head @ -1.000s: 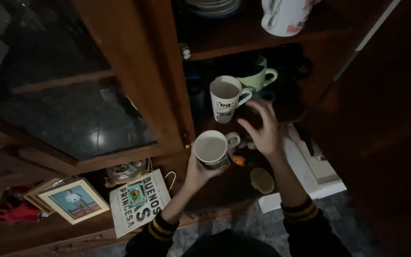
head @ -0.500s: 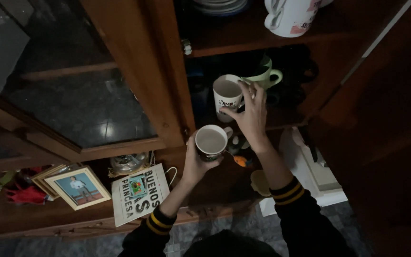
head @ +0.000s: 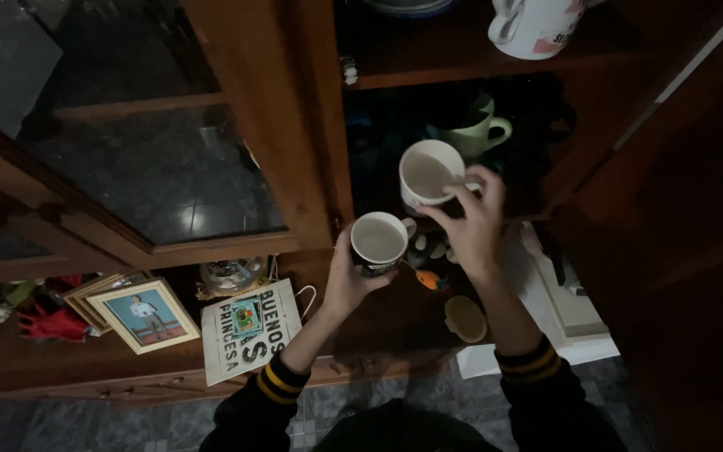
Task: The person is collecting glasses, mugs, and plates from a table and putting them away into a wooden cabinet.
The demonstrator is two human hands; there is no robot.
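Note:
My left hand (head: 346, 280) grips a white mug with a dark band (head: 378, 242) from below, holding it upright in front of the open wooden cabinet. My right hand (head: 472, 230) is closed on a taller white mug (head: 428, 174) at its handle side, holding it tilted toward me just off the middle shelf (head: 537, 205). A pale green mug (head: 483, 132) stands behind it on that shelf. Both sleeves are dark with yellow stripes at the cuffs.
A white mug with a pink patch (head: 537, 27) stands on the upper shelf. The glass cabinet door (head: 144, 159) hangs open at left. Below lie a framed photo (head: 144, 314), a printed card (head: 248, 339), a glass dish (head: 232, 274), an orange object (head: 433, 280) and white boards (head: 562, 310).
My right hand reached to the tall white mug, took hold of it and lifted it tilted off the shelf. My left hand kept its mug nearly still.

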